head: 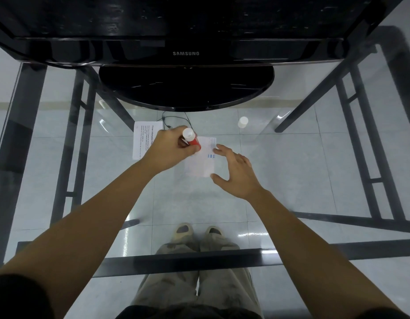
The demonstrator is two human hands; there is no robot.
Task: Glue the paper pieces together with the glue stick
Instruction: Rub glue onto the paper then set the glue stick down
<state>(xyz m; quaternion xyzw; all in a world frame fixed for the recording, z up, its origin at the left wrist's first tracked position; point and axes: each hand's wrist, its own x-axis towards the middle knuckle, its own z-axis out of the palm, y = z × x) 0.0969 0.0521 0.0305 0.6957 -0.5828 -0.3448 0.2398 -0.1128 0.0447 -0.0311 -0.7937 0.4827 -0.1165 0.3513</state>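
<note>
**While one hand steadies the paper, the other holds the glue stick to it**

Where the glass table (291, 157) lies in front of the person, two paper pieces sit near its middle. The left hand (169, 148) has its fingers curled round a red glue stick (192, 139). The stick is tilted, with its white end up towards the camera and its lower end down at the top left part of the small paper piece (200, 164). Whether the tip actually touches the paper is hidden by the fingers.

The right hand (236, 173) is spread with its fingers straight. Its fingertips rest on the right edge of that small piece and the thumb is by its lower right corner.

A larger printed sheet (143, 140) lies just to the left, partly under the left hand. Its edge sits close beside the small piece.

A small white cap (243, 122) stands on the glass well apart to the right, beyond the right hand. A black monitor (185, 54) stands at the far side on a round base (185, 88), with a thin cable (176, 120) trailing from under it towards the sheet. The person's shoes (197, 231) show through the glass on the tiled floor.
</note>
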